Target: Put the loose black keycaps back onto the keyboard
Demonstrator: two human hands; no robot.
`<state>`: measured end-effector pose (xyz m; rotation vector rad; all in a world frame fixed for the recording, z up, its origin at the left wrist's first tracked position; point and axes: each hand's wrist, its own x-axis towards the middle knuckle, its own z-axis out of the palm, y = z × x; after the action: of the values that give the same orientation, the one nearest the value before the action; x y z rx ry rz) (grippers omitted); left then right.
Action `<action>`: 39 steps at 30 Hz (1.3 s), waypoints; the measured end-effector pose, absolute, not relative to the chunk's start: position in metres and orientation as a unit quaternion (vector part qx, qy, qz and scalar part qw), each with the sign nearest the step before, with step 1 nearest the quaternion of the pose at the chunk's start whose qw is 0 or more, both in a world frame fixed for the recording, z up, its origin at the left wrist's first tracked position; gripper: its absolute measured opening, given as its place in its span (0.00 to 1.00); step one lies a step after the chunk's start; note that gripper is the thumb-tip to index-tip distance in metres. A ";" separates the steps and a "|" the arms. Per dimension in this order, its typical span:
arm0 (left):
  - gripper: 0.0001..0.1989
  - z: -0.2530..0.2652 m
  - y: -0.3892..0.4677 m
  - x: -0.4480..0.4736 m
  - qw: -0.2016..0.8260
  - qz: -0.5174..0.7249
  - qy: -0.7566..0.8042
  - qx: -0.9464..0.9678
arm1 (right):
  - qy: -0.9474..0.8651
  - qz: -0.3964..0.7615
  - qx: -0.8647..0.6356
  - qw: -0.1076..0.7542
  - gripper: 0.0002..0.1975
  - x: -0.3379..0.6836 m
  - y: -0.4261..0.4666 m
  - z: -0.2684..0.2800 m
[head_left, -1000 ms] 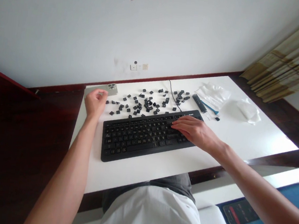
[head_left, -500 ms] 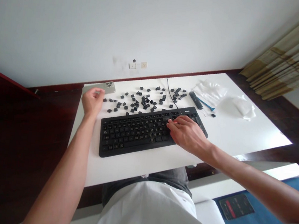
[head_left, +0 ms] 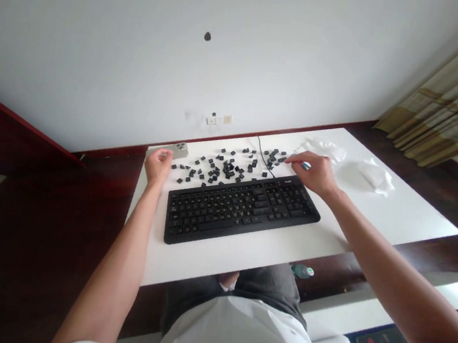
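Keyboard (head_left: 243, 211) on white table (head_left: 400, 217), loose keycaps (head_left: 229, 169) beyond it, one hand off each far corner.
Keyboard, the reference here, lies flat, slightly askew; most keys appear seated, single positions too small to check. Keycaps are scattered past its far edge, some heaped; cable (head_left: 262, 154) runs away from that edge among them. Left hand (head_left: 158, 167) is past the keyboard's far left corner, fingers curled, thumb near fingertips, in front of a grey phone (head_left: 181, 151); cannot tell whether it holds anything. Right hand (head_left: 311, 172) is over the keyboard's far right corner, thumb and forefinger narrowed, tips just beside the rightmost keycaps; contact and hold cannot be told. A blue item (head_left: 306, 165) shows between those fingers, gripped or lying behind unclear. Clear plastic bags (head_left: 376, 176) lie right of the keyboard.
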<state>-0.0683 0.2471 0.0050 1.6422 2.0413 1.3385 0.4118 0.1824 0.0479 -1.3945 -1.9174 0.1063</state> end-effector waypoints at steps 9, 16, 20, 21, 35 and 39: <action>0.19 0.004 0.246 -0.071 0.111 0.448 0.700 0.545 | -0.711 -0.022 -0.579 0.399 0.14 0.449 0.279 0.062; 0.21 0.001 0.249 -0.075 0.119 0.432 0.713 0.539 | -0.765 0.059 -0.574 0.285 0.15 0.454 0.279 0.037; 0.20 0.003 0.247 -0.075 0.109 0.417 0.725 0.537 | -0.766 0.041 -0.581 0.272 0.15 0.452 0.276 0.041; 0.20 0.003 0.247 -0.075 0.110 0.416 0.727 0.535 | -0.772 0.039 -0.574 0.268 0.15 0.450 0.276 0.042; 0.20 0.010 0.238 -0.067 0.107 0.407 0.722 0.549 | -0.811 0.038 -0.530 0.247 0.15 0.442 0.279 0.028; 0.20 0.010 0.237 -0.067 0.103 0.408 0.715 0.558 | -0.817 0.043 -0.517 0.251 0.16 0.441 0.278 0.028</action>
<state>-0.0671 0.2371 0.0098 1.6473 2.1110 1.2026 0.4412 0.2785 0.0280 -1.4076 -2.2225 0.1179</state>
